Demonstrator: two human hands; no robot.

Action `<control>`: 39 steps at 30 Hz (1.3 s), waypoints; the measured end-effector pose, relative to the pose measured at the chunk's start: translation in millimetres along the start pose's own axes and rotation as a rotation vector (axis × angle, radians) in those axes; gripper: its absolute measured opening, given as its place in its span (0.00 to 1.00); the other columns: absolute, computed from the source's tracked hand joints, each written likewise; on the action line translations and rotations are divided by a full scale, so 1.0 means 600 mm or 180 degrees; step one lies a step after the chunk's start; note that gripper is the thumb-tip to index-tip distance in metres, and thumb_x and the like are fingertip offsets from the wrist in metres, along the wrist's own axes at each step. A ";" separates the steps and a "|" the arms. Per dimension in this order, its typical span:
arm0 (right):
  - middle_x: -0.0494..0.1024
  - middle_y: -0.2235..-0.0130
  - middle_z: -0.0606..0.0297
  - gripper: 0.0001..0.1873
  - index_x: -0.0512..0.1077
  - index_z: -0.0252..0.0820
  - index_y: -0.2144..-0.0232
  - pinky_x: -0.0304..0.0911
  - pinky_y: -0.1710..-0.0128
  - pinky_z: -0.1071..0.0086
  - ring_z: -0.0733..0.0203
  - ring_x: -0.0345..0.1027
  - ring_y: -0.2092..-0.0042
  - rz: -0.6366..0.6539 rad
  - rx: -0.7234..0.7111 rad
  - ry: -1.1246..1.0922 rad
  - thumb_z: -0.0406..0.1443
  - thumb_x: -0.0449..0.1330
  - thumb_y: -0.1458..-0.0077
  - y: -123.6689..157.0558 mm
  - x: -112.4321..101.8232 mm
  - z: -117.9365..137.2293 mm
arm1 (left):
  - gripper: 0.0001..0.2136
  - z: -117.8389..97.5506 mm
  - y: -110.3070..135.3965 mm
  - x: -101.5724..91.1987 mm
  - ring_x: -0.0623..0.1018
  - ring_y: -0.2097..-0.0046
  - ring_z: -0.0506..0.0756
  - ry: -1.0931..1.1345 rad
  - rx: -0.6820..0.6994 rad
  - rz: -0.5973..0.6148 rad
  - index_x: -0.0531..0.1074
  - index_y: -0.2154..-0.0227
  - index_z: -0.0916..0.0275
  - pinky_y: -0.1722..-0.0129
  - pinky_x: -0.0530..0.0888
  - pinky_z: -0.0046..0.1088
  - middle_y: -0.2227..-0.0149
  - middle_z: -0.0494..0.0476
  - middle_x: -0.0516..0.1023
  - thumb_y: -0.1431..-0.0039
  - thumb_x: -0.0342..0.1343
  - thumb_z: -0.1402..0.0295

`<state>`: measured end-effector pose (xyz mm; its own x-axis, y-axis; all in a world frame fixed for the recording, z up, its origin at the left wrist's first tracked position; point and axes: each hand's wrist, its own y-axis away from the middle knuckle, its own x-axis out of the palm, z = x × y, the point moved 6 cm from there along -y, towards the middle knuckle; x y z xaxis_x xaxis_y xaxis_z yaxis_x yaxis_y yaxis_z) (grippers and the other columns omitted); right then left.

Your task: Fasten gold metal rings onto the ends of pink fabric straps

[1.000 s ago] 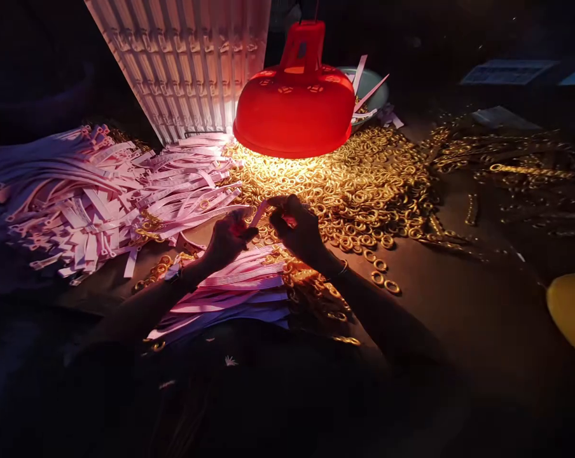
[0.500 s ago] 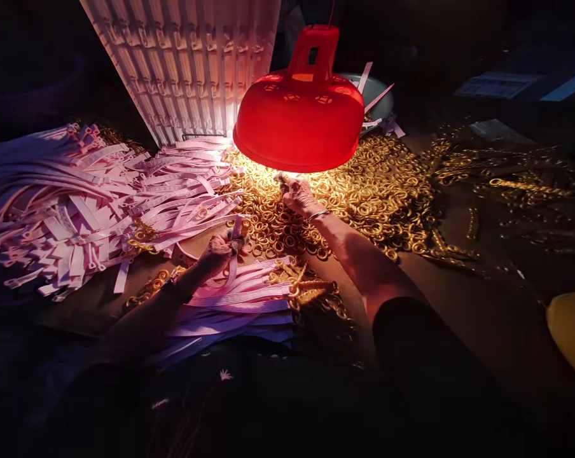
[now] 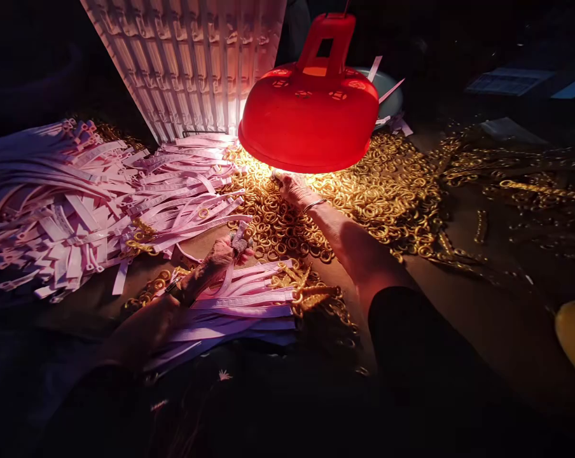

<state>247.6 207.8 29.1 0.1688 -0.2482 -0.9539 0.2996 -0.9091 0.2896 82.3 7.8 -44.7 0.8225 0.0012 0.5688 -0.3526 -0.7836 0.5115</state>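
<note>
My left hand (image 3: pixel 224 254) is closed round a pale pink fabric strap (image 3: pixel 240 231), whose short end sticks up past the fingers. Below that hand lies a bundle of pink straps (image 3: pixel 249 298) with gold rings (image 3: pixel 311 292) at their right ends. Under the lamp's rim, my right hand (image 3: pixel 294 189) reaches into a heap of loose gold rings (image 3: pixel 387 184). Its fingers are drawn together at the rings; whatever is between them cannot be made out. Dark coverings wrap some fingertips on both hands.
A red plastic lamp shade (image 3: pixel 311 121) hangs low over the heap, lighting it. Many more pink straps (image 3: pixel 87 203) pile up at left, before a ribbed translucent panel (image 3: pixel 187 63). A bowl (image 3: pixel 390 95) stands behind the lamp; gold chain pieces (image 3: pixel 530 184) lie at right.
My right hand has shifted slightly left over the rings, still under the lamp. My left hand has turned a little, keeping the strap. The lamp appears farther right and higher in view.
</note>
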 end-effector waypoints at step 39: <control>0.75 0.71 0.63 0.34 0.69 0.42 0.70 0.66 0.77 0.71 0.64 0.68 0.73 0.0337 -0.0036 -0.3825 0.67 0.64 0.48 0.236 0.046 0.123 | 0.10 -0.036 0.004 0.053 0.63 0.77 0.46 -0.0681 0.0987 -0.0137 0.68 0.79 0.63 0.76 0.58 0.25 0.80 0.49 0.69 0.49 0.63 0.72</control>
<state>225.0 47.6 37.8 -0.7870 -0.4797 -0.3880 0.3464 -0.8639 0.3656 98.0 19.4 -11.9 0.9197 -0.0660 0.3870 -0.1909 -0.9365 0.2940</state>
